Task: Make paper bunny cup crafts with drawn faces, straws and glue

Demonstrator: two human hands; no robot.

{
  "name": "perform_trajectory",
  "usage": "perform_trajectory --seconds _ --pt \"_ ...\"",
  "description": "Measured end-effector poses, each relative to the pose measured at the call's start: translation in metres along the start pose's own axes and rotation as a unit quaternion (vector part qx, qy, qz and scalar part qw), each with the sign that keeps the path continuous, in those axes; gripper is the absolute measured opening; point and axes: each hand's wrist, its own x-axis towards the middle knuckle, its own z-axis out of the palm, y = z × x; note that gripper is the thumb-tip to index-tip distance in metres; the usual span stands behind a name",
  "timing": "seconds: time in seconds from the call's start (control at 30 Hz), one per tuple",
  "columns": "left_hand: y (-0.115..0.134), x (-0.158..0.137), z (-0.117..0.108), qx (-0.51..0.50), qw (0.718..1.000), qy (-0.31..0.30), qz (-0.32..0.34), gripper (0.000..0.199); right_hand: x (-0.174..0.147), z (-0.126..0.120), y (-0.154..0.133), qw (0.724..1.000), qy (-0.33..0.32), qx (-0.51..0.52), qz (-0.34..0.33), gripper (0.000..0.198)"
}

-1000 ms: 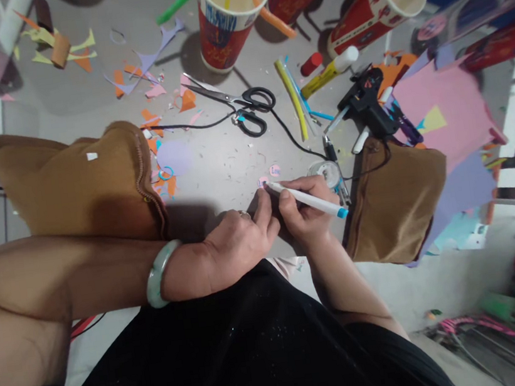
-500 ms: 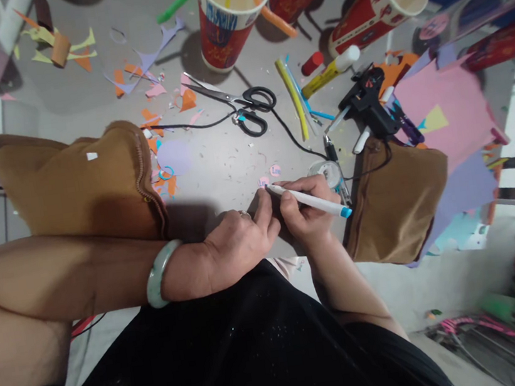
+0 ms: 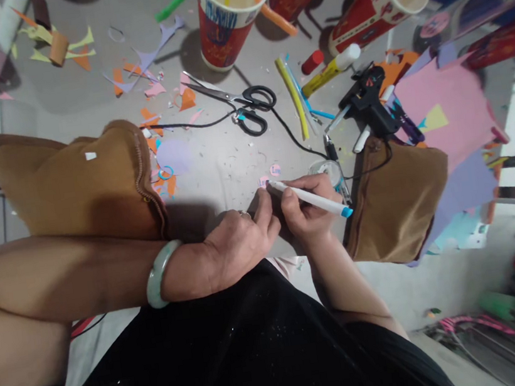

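On the grey floor: a person sits with both hands low in front of a black-clad lap, among paper scraps on the grey floor (image 3: 224,159).
Right hand: the right hand (image 3: 310,211) is curled around a slim white marker pen with a blue cap end (image 3: 308,198), thumb and fingers pinching its barrel.
Pen: it lies slanted across the right hand, blue end pointing right and away from the fingers, writing tip pointing left.
Pen tip: it meets a small round pink paper cutout (image 3: 263,182) lying flat on the floor.
Left hand: the left hand (image 3: 238,243) rests knuckles up just left of the right hand, fingers bent, its forefinger stretched to the edge of the pink cutout; whether it presses the paper I cannot tell.
Cutout position: directly beyond both sets of fingertips, between them, touching the pen tip.
Second cutout: another small pink paper disc (image 3: 275,170) lies just beside the first, further from the hands.
Wrist: a pale green jade bangle (image 3: 158,275) circles the left wrist.
Left of the hands: a tan suede boot (image 3: 76,185) sits beside the left forearm.
Right of the hands: a second tan suede boot (image 3: 396,200) stands close to the right hand, the pen's blue end near it.
Further out: black-handled scissors (image 3: 246,106) lie open on the floor, well beyond the cutouts.
Near them: a black hot-glue gun (image 3: 366,99) lies to the right, with a red printed paper cup (image 3: 229,13) upright behind the scissors.
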Motion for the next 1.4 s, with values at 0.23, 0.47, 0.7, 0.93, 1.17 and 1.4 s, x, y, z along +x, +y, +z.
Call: perform_trajectory --seconds 0.23,0.47,0.7,0.93,1.17,1.4 --pt "-0.0013 0.0026 -0.0078 0.054 0.998 -0.004 0.022 0.047 0.0001 -0.0005 -0.0014 1.0 -0.008 0.002 0.003 0.009" --pt "-0.0006 0.0001 -0.0013 0.065 0.997 0.027 0.021 0.053 -0.0031 0.0014 0.0009 0.999 -0.019 0.036 0.02 0.007" --pt "-0.0013 0.0014 -0.0057 0.048 0.999 0.003 0.018 0.053 -0.0077 0.003 0.0047 0.997 -0.028 0.051 0.044 0.014" --pt "-0.0017 0.0043 -0.0091 0.041 0.998 -0.026 0.027 0.049 -0.0037 0.0001 0.0007 0.999 -0.016 0.008 0.041 0.018" --pt "-0.0023 0.0032 -0.0079 0.044 0.999 -0.013 0.026 0.05 -0.0032 0.0005 0.0016 0.999 -0.019 0.01 0.036 0.017" --pt "-0.0027 0.0036 -0.0089 0.031 0.999 -0.02 0.022 0.048 -0.0046 -0.0003 0.0036 0.999 -0.029 0.005 0.042 0.015"
